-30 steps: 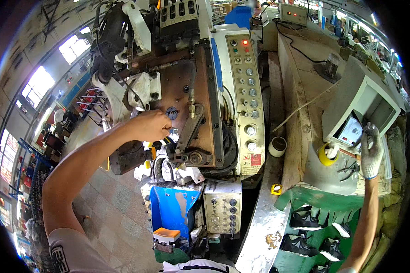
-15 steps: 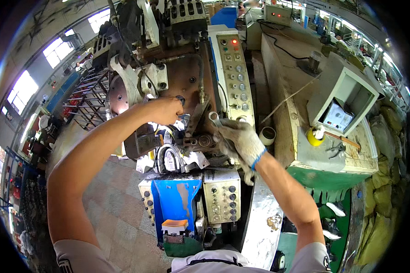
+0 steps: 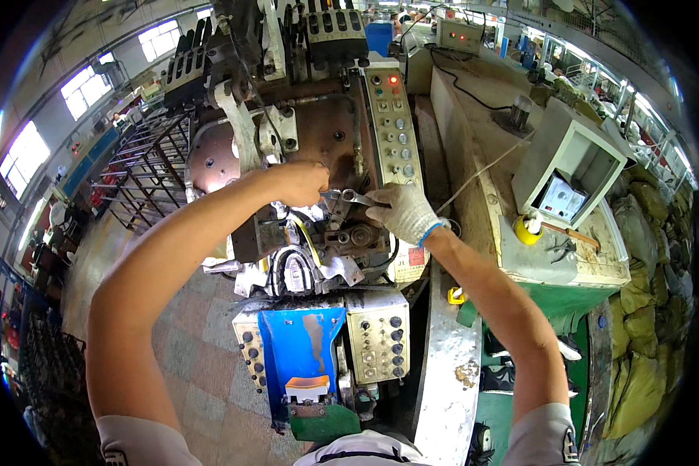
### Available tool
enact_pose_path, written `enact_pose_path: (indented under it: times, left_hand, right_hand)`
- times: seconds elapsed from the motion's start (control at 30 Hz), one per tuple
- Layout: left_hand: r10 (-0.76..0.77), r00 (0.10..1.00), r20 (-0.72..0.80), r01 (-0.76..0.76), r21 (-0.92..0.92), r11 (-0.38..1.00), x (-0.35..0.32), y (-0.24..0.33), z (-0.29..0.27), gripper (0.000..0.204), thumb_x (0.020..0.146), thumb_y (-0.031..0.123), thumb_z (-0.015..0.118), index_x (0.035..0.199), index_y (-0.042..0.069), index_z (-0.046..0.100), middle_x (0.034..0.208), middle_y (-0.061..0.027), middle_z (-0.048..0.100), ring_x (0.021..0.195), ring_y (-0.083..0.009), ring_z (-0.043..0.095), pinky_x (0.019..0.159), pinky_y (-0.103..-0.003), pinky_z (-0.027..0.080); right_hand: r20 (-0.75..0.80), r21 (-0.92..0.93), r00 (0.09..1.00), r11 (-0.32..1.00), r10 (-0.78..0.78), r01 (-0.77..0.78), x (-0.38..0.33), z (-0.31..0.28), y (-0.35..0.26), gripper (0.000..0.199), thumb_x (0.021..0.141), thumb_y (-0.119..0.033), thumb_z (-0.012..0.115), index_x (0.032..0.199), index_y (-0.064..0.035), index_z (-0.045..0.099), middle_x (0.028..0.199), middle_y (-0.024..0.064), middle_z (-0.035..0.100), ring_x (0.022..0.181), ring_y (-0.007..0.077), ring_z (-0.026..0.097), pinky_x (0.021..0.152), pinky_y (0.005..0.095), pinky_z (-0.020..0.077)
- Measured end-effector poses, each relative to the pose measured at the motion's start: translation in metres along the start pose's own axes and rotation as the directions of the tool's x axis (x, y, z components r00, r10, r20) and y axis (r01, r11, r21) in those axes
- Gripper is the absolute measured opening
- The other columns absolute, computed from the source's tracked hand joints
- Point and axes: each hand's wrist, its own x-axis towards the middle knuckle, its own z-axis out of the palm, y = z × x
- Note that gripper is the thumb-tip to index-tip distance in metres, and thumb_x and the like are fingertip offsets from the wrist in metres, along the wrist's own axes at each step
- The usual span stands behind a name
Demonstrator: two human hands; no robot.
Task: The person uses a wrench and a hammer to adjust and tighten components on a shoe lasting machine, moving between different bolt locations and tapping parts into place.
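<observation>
My bare left hand is closed in front of the brown metal plate of a large machine. A small metal piece shows at its fingertips, but what the fingers hold is mostly hidden. My right hand, in a whitish knit glove with a blue cuff, grips a ring-ended metal wrench. The wrench's open end points left, close to the left hand's fingers. Below both hands sit a dark round fitting and a black-and-white arched clamp part of the machine.
A cream button panel with a red light stands right behind the wrench. Lower down are a blue chute and a knobbed control box. At right, a bench carries a grey metal box, a yellow container and pliers.
The wrench has moved left toward my left hand, and my right hand has turned flatter. A pale thing hanging under the right hand no longer shows. The whole view has shifted slightly.
</observation>
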Motion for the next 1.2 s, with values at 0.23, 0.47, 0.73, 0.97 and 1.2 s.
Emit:
enact_pose_path:
  times: [0.23,0.47,0.73,0.97,1.2]
  left_hand:
    - [-0.007,1.000,-0.012,0.007,-0.020,1.000,-0.003,0.001,0.000,0.031,0.079,0.007,0.057,0.103,-0.004,0.072,0.100,-0.0285,0.070,0.093,-0.0400,0.070,0.082,-0.049,0.053]
    - [0.061,0.997,-0.049,-0.062,-0.019,0.998,0.005,-0.006,0.005,0.020,0.078,0.004,0.058,0.088,-0.007,0.071,0.088,-0.0280,0.070,0.084,-0.0397,0.070,0.073,-0.050,0.053]
    - [0.084,0.995,-0.053,-0.083,0.007,0.996,0.002,-0.014,0.009,0.022,0.074,0.005,0.059,0.088,-0.008,0.069,0.089,-0.0295,0.069,0.088,-0.0430,0.069,0.076,-0.052,0.053]
    - [0.046,0.998,-0.046,-0.047,-0.005,0.999,0.000,0.002,0.003,0.021,0.079,0.006,0.058,0.090,-0.008,0.070,0.091,-0.0284,0.070,0.088,-0.0416,0.069,0.077,-0.051,0.053]
    - [0.065,0.995,-0.078,-0.063,0.023,0.998,0.002,-0.001,0.007,0.023,0.075,0.003,0.060,0.089,-0.009,0.073,0.092,-0.0289,0.072,0.087,-0.0398,0.072,0.078,-0.049,0.056]
  right_hand:
    - [-0.109,0.215,0.994,0.975,-0.026,0.049,0.004,0.037,0.000,0.038,0.088,-0.025,0.073,0.120,-0.0041,0.073,0.098,0.0225,0.073,0.085,0.0294,0.071,0.082,0.0369,0.0534]
    - [0.018,0.013,0.998,0.998,-0.059,0.059,0.018,0.009,-0.005,0.035,0.086,-0.024,0.070,0.114,-0.0039,0.074,0.098,0.0223,0.073,0.089,0.0360,0.071,0.083,0.0420,0.0549]
    - [0.291,-0.494,0.915,0.775,-0.280,0.394,0.038,-0.022,-0.049,0.023,0.087,-0.021,0.060,0.093,-0.0050,0.077,0.096,0.0164,0.073,0.093,0.0379,0.070,0.083,0.0484,0.0563]
    - [0.260,-0.246,0.862,0.833,-0.436,0.495,0.030,-0.008,0.034,0.022,0.092,-0.020,0.060,0.103,-0.0081,0.076,0.095,0.0103,0.073,0.091,0.0307,0.072,0.083,0.0416,0.0577]
    - [0.171,-0.309,0.712,0.649,-0.681,0.695,0.040,0.003,0.046,0.031,0.095,-0.029,0.066,0.109,-0.0024,0.074,0.090,0.0130,0.073,0.079,0.0257,0.071,0.076,0.0382,0.0574]
